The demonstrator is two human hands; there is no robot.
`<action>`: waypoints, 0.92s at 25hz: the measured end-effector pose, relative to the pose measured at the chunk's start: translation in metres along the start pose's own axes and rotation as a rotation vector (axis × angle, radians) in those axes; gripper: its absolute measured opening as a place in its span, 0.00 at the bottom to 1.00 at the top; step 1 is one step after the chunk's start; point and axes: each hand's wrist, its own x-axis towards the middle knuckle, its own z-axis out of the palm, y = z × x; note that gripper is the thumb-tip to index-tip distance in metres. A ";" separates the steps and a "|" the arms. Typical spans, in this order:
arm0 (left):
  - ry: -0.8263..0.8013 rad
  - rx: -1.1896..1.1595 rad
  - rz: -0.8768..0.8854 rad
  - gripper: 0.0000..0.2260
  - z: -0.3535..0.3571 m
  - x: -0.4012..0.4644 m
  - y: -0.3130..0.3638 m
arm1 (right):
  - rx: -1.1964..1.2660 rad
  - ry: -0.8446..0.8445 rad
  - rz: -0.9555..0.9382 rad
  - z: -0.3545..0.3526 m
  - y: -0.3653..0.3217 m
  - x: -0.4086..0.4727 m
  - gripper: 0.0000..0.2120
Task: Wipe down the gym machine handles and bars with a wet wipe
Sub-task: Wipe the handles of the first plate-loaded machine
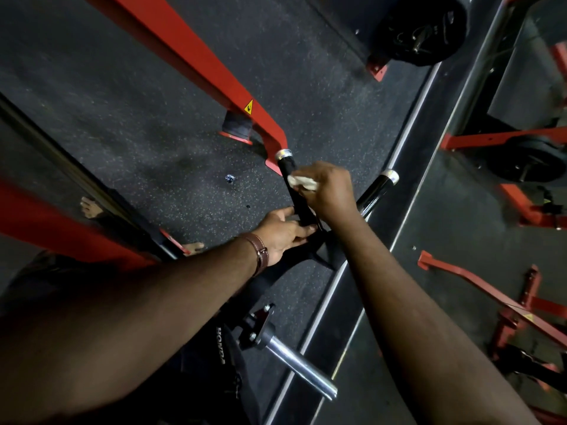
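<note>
A black machine handle point(287, 170) with a silver end cap points up toward the red frame. My right hand point(329, 191) is wrapped around this handle's middle, pressing a crumpled white wet wipe point(302, 182) against it. My left hand point(283, 233), with a brown strap on the wrist, grips the base of the same handle where it joins the black bracket. A second black handle point(376, 191) with a silver cap angles off to the right, partly hidden behind my right hand.
A red frame arm point(196, 62) with a yellow warning sticker runs diagonally above. A chrome weight peg point(299, 365) sticks out below. A mirror wall point(503, 210) at right reflects red machines. A black weight plate point(422, 29) sits at top right. Speckled black rubber floor.
</note>
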 end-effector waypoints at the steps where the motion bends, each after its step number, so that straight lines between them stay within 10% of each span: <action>1: 0.000 0.004 0.005 0.16 -0.001 0.000 0.001 | -0.043 -0.012 0.000 0.004 0.001 0.010 0.06; 6: -0.007 0.020 0.025 0.17 -0.005 0.004 0.003 | -0.301 -0.480 0.165 -0.011 0.013 0.014 0.13; 15: 0.056 0.096 0.015 0.13 -0.007 0.013 -0.002 | -0.469 -0.482 0.050 0.002 -0.009 0.013 0.15; 20: 0.150 0.215 0.095 0.13 -0.003 0.021 -0.001 | 0.087 0.106 0.307 0.014 0.004 0.007 0.09; 23: 0.333 0.396 0.136 0.14 0.008 0.023 0.001 | 0.135 0.108 0.491 0.011 0.009 0.001 0.07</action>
